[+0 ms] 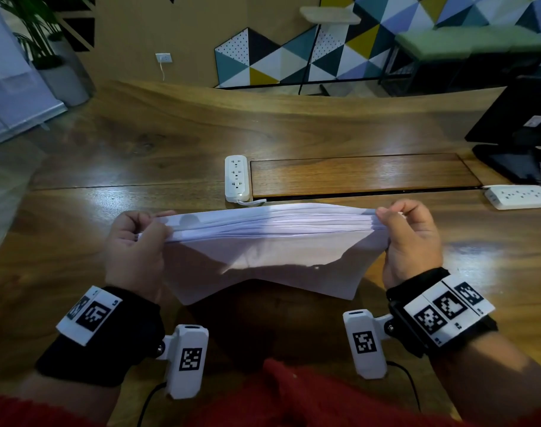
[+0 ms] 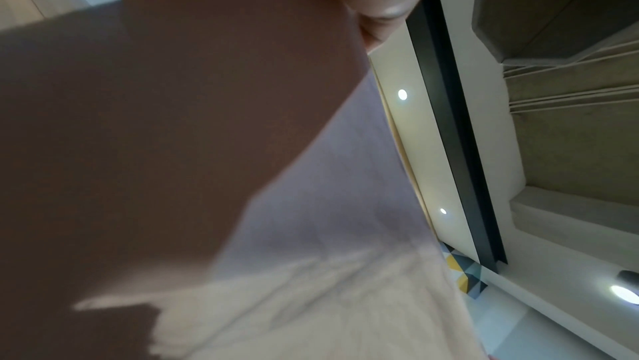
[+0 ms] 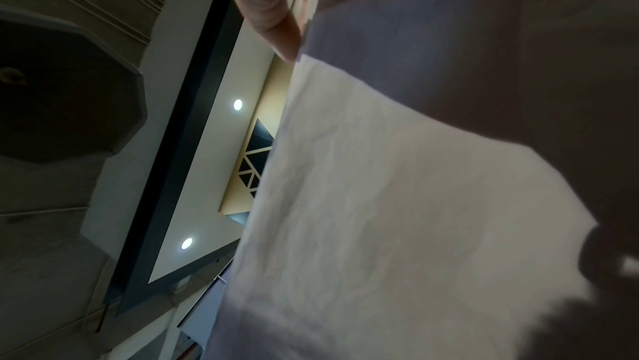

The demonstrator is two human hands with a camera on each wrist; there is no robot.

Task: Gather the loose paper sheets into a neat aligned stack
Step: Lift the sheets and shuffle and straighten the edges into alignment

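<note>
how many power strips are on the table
2. One white power strip lies just beyond the held paper stack, at the inset panel's left end; the other power strip lies at the right edge, near the monitor base.

on each wrist i wear a black wrist strap (image 1: 108, 343) carrying a white plate printed with black square fiducial markers (image 1: 448, 306). a white camera housing (image 1: 187, 360) with its own marker is bracketed to each strap by a screw joint; a thin black cable (image 1: 149, 399) exits below. my garment (image 1: 293, 402) is red.
</note>
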